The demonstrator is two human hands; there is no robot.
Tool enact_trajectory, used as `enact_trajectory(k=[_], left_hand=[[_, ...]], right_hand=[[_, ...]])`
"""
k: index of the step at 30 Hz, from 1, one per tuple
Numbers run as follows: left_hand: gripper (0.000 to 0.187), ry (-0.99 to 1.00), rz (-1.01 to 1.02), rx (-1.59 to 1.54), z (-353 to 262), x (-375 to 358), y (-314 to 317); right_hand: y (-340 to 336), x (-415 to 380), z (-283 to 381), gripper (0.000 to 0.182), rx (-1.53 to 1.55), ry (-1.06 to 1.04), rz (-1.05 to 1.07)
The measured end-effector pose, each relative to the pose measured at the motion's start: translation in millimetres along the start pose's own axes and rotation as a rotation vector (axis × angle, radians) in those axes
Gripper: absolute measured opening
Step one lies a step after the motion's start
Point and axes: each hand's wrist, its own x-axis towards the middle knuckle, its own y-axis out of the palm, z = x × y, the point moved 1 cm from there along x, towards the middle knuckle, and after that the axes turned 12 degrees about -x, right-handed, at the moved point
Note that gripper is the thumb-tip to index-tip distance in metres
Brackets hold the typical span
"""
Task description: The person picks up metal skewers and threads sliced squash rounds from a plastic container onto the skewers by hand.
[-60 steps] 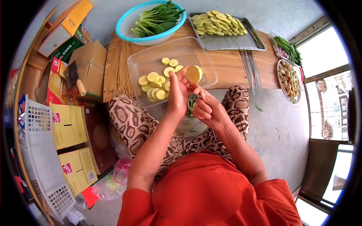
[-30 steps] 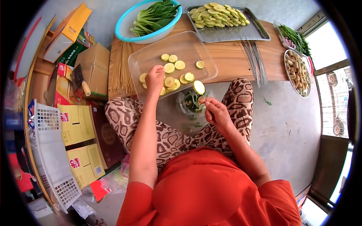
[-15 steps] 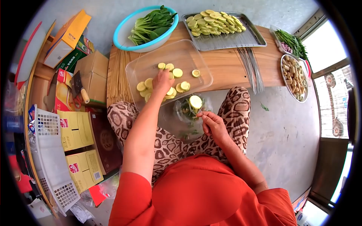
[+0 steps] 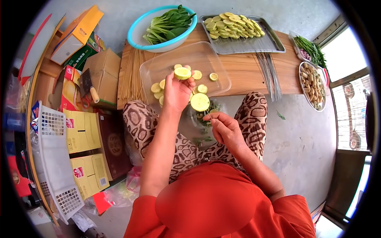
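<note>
My left hand [image 4: 178, 90] is raised over the near part of a clear plastic container [image 4: 221, 75]. Its fingers hold a round zucchini slice [image 4: 182, 73], pale face tilted up. In my right hand [image 4: 227, 133] a thin skewer [image 4: 207, 114] is pinched between thumb and fingers, pointing away from me. At its tip sits another zucchini slice [image 4: 200, 102], its cut face toward the camera. Loose zucchini slices [image 4: 157, 88] lie in the container, some hidden behind my left hand. Below the skewer, a plastic bag of greens [image 4: 216, 106] is partly covered.
A metal tray [image 4: 274, 43] of piled skewered slices stands at the back. Metal skewers [image 4: 269, 75] and bamboo sticks [image 4: 131, 75] lie on the wooden table [image 4: 242, 77]. A blue-rimmed basin [image 4: 131, 35] holds leafy greens. Rightward is a plate of rolled pieces [image 4: 311, 85]; boxes [image 4: 83, 131] stand left.
My left hand has come up from the container toward me with a zucchini slice. The slice on the skewer has moved slightly left and up. The whole view has shifted a little right.
</note>
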Motion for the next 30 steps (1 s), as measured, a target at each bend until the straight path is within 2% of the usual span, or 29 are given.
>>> enact_trajectory(k=[7,10,30], left_hand=[[0.042,0.037,-0.008,-0.047,4.3,-8.0,-8.2],[0.041,0.004,0.049,-0.057,5.4,-11.7,-7.7],[0.044,0.076,0.031,-0.078,6.1,-16.7,-5.5]], right_hand=[[10.5,3.8,2.4,0.022,-0.049,0.048,-0.012],[13.7,5.5,5.2,0.023,-0.051,0.066,-0.025],[18.7,5.8,0.9,0.022,-0.04,0.057,-0.027]])
